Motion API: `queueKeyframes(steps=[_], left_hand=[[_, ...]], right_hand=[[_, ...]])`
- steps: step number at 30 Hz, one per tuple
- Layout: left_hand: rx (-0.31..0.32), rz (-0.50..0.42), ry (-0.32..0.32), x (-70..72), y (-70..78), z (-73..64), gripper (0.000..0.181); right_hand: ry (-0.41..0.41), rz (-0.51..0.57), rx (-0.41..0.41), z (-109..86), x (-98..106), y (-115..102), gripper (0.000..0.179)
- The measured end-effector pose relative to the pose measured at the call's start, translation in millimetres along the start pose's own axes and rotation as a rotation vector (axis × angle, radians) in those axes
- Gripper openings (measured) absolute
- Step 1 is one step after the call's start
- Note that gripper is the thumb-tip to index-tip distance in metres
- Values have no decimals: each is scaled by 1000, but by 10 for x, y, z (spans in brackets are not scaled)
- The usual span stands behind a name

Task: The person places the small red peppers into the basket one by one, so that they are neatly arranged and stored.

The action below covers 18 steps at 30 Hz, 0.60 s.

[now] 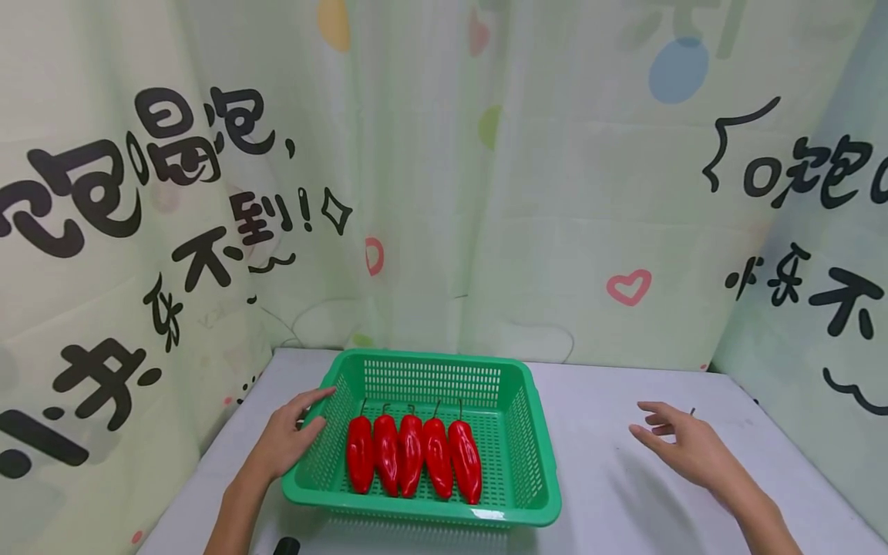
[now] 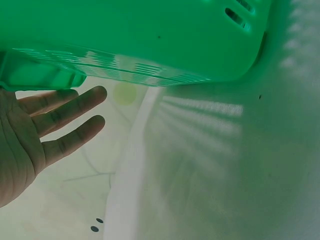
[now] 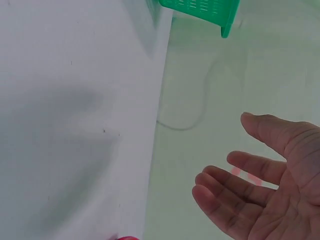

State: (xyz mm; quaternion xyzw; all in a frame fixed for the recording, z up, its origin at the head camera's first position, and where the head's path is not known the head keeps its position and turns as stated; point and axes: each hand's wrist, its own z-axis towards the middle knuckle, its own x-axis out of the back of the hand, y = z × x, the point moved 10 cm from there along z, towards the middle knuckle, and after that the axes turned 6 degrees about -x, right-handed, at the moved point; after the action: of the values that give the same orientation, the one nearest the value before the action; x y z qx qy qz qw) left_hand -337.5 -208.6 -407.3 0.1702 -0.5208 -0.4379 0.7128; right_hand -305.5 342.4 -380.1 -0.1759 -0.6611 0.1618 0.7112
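Several glossy red chili peppers (image 1: pixel 410 455) lie side by side in a green plastic basket (image 1: pixel 444 520), their thin stems pointing to the far side. At the basket's left rim is my left hand (image 1: pixel 287 435), thumb and a finger at the edge. The left wrist view shows three fingers of the left hand (image 2: pixel 60 117) stretched out below the rim, curled round nothing. To the right of the basket my right hand (image 1: pixel 687 447) hovers over the table, fingers loosely bent and holding nothing. A dark stem (image 1: pixel 692 411) shows just behind it, and a red edge (image 3: pixel 128 238) appears low in the right wrist view.
The white table (image 1: pixel 590 478) carries the basket. Pale printed curtains (image 1: pixel 555 231) hang behind it and along both sides. A small black object (image 1: pixel 287 546) is at the front edge, left of the basket's near side.
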Motion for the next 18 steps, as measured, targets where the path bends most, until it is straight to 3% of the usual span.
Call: queueKeyframes(steps=[8, 18], left_hand=[[5, -1, 0, 0, -11, -2, 46], [0, 4, -1, -5, -23, 5, 46]], right_hand=[[39, -29, 23, 7, 64, 149, 58], [39, -71, -22, 34, 96, 394, 64]])
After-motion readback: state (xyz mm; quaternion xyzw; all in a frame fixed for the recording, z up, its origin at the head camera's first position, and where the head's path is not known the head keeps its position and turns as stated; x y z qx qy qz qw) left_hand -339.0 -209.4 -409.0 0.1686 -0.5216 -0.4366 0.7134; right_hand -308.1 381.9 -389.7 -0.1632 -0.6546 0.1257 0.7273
